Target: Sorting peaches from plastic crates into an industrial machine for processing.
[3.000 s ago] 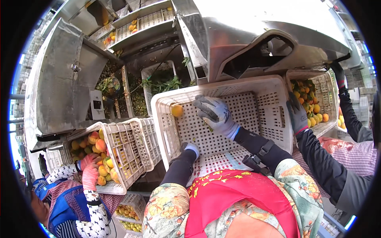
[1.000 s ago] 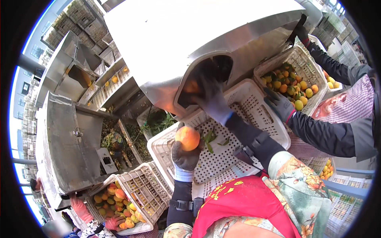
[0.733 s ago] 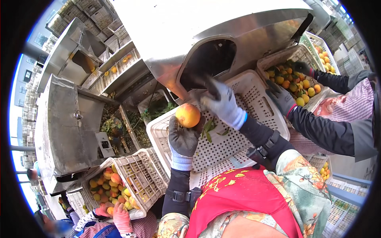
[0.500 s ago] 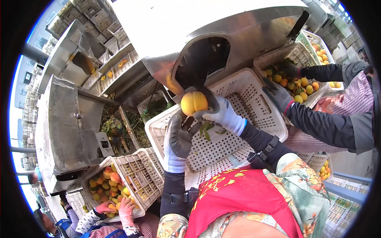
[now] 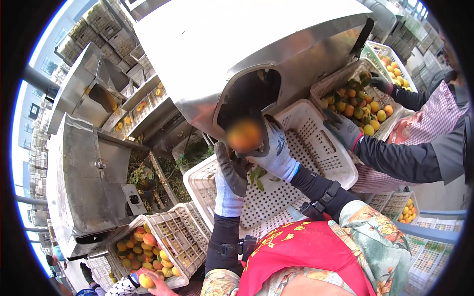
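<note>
Between my two gloved hands is a yellow-orange peach [image 5: 245, 135], blurred, in front of the dark opening of the metal machine [image 5: 197, 111]. My left hand [image 5: 231, 172], in a grey-palmed glove, is closed against its lower left side. On the right side, my right hand [image 5: 277, 152] curls its fingers round the same fruit. Under my hands a white perforated crate [image 5: 264, 200] stands tilted, with a few green leaves [image 5: 256, 178] in it near my right wrist.
At the right, a co-worker's gloved hands [image 5: 343, 130] are at a crate of peaches [image 5: 363, 106]. Another crate of peaches [image 5: 148, 251] sits lower left, with another person's hand [image 5: 158, 283] holding a fruit there. Metal chutes [image 5: 94, 167] stand at the left.
The peach has gone from sharp to blurred and shows a redder side. My left hand has shifted slightly right and turned. A co-worker's hand at lower left has lifted a fruit.
</note>
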Motion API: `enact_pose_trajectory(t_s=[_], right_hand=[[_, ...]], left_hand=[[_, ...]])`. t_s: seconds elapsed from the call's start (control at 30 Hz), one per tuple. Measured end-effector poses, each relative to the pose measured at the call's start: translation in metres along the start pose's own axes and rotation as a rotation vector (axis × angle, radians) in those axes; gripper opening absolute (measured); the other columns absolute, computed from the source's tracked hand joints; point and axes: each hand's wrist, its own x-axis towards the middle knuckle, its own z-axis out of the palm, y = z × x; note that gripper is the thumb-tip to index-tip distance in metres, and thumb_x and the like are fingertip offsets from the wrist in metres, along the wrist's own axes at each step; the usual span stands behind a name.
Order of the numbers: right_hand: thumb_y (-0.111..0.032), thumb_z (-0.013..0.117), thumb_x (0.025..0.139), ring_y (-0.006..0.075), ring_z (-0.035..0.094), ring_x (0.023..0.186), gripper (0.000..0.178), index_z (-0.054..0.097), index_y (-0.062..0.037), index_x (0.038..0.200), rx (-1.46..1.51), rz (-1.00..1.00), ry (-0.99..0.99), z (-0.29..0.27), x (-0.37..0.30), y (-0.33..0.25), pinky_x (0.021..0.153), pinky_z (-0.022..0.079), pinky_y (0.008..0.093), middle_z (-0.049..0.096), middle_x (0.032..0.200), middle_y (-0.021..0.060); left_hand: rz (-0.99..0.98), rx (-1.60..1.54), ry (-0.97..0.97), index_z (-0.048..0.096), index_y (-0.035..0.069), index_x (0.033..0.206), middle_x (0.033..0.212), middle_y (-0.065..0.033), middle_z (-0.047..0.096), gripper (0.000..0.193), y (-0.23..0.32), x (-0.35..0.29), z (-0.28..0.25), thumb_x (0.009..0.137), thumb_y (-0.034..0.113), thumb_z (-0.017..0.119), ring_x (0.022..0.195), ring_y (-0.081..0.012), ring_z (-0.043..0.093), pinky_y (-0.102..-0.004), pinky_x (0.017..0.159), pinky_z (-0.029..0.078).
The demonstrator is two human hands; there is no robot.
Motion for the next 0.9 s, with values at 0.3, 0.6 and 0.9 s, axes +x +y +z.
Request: enact_pose_trajectory(t_s=[0.3, 0.6, 0.9], right_hand=[[-0.050, 0.078, 0.065, 0.0363, 0.049, 0.115, 0.098, 0.038, 0.0033, 0.137, -0.162, 0.023, 0.113, 0.018, 0.020, 0.017, 0.103, 0.030, 0.0507, 0.054, 0.122, 0.0198], [-0.032, 0.076, 0.069, 0.0386, 0.050, 0.114, 0.083, 0.041, 0.0006, 0.136, 0.011, -0.138, 0.243, 0.016, 0.071, 0.039, 0.101, 0.034, 0.0480, 0.052, 0.127, 0.0215], [-0.035, 0.071, 0.076, 0.0338, 0.045, 0.122, 0.070, 0.046, -0.0011, 0.132, -0.395, 0.264, -0.110, -0.147, -0.132, 0.101, 0.106, 0.031, 0.0446, 0.050, 0.130, 0.0182]], left_hand=[[-0.037, 0.119, 0.215, 0.044, 0.013, 0.137, 0.115, -0.0089, 0.061, 0.056, -0.018, -0.013, -0.077, 0.096, 0.051, 0.045, 0.100, -0.0230, 0.061, -0.0408, 0.093, 0.045], [0.358, 0.374, 0.285, 0.041, 0.002, 0.138, 0.122, -0.0125, 0.056, 0.044, 0.005, -0.041, -0.069, 0.096, 0.012, 0.053, 0.110, -0.0197, 0.057, -0.0336, 0.098, 0.044], [0.058, 0.668, 0.645, 0.017, 0.005, 0.150, 0.144, -0.0149, 0.035, 0.094, -0.039, -0.160, -0.127, 0.074, -0.006, 0.071, 0.125, -0.0253, 0.044, -0.0336, 0.101, 0.042]])
